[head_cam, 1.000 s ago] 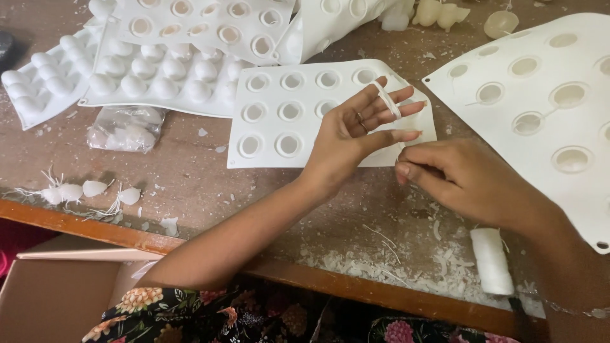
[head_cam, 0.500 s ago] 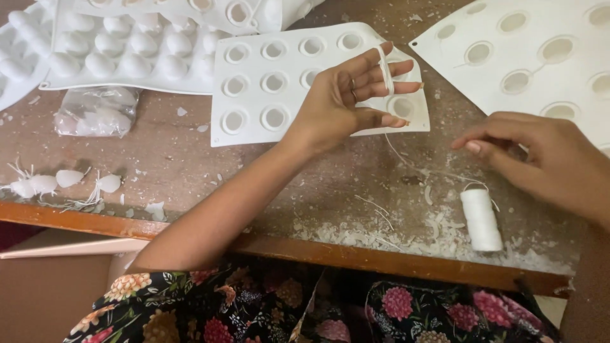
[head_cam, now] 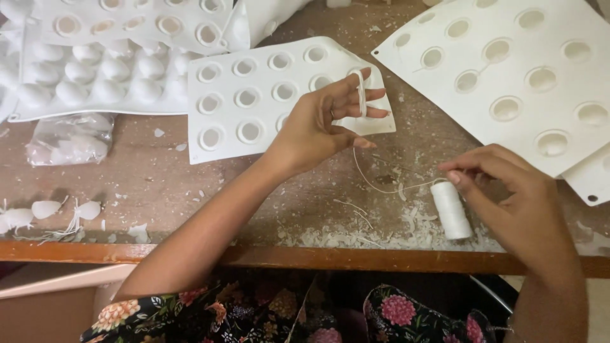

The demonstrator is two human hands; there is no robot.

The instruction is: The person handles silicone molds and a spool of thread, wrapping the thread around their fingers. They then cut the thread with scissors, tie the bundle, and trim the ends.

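Currently the left hand (head_cam: 318, 124) holds white thread (head_cam: 361, 92) looped round its fingers; the right hand (head_cam: 502, 184) pinches the slack by the spool (head_cam: 450, 210), hands apart. Risk: loops slipping off or tangling.

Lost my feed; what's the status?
Left hand raised, white string wrapped round fingers. Right hand pinches string at white spool. Nothing blocking.

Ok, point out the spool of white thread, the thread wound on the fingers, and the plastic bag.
spool of white thread (head_cam: 450, 210), head view, middle of its side.
wound thread (head_cam: 361, 93), head view, loop across left fingers.
plastic bag (head_cam: 68, 140), head view, its centre.
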